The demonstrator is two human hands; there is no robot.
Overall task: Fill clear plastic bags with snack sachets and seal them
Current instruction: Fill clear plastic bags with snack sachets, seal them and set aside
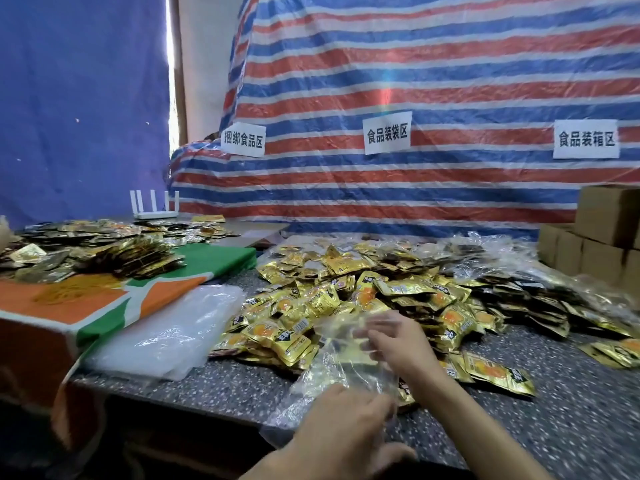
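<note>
A clear plastic bag (337, 362) lies on the speckled table (571, 427) in front of me, with gold sachets showing through it. My left hand (341, 431) holds the bag's near end. My right hand (396, 341) grips the bag's far, upper edge, fingers curled into the film. Just beyond the hands spreads a big heap of loose gold snack sachets (363, 299). One sachet (495, 372) lies apart to the right of my right forearm.
A stack of empty clear bags (173, 334) lies left of the heap. An orange-green cloth (104, 299) with more sachets (86, 251) covers the left table. Filled bags (540, 292) pile at right. Cardboard boxes (602, 233) stand far right, a white router (154, 206) at the back.
</note>
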